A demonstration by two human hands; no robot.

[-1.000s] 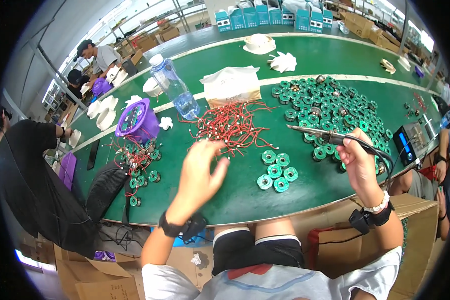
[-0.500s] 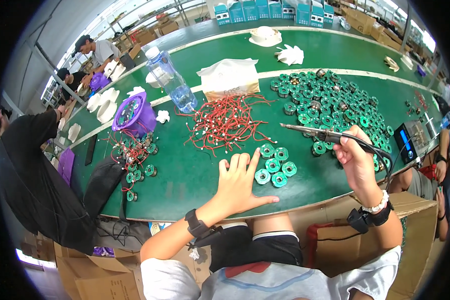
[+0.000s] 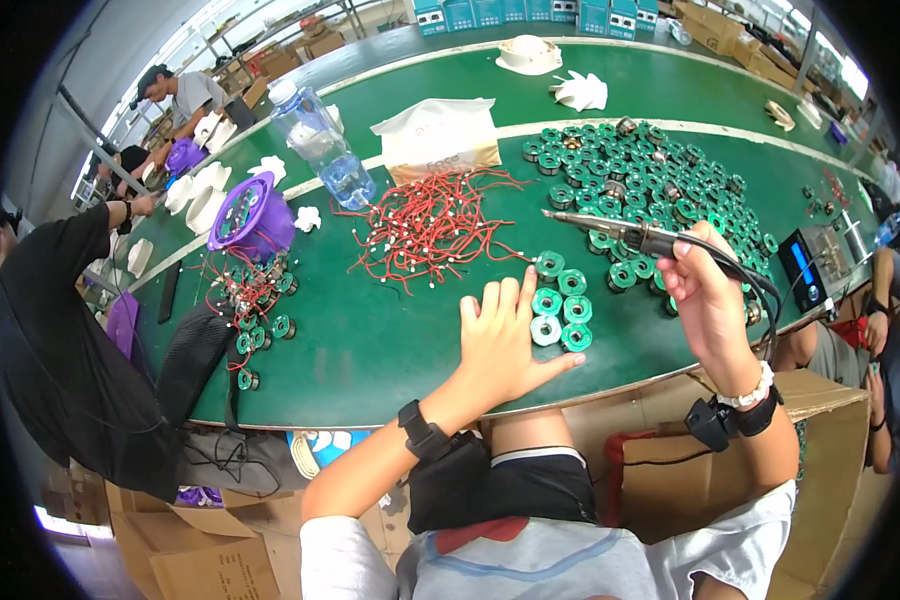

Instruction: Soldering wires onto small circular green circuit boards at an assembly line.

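My right hand (image 3: 708, 295) grips a soldering iron (image 3: 642, 237) by its dark handle, its tip pointing left above the bench. The tip is over the near side of a big heap of round green circuit boards on small coils (image 3: 650, 180). My left hand (image 3: 497, 345) lies with fingers stretched and thumb out beside a small group of the same green boards (image 3: 574, 309), which stand in two columns. Its index fingertip is at the far-left board and its thumb at the near one. A tangled pile of red wires (image 3: 432, 228) lies beyond this hand.
A water bottle (image 3: 322, 145) and a white packet (image 3: 438, 142) stand behind the wires. At left are a purple housing (image 3: 254, 222) and several wired boards (image 3: 255, 335). A soldering station (image 3: 812, 262) sits at right. Co-workers sit along the bench, one in black (image 3: 65, 340) close at left.
The small group of boards has shifted from a loose cluster into two columns. My left hand has moved right along with it. The iron remains in my right hand.
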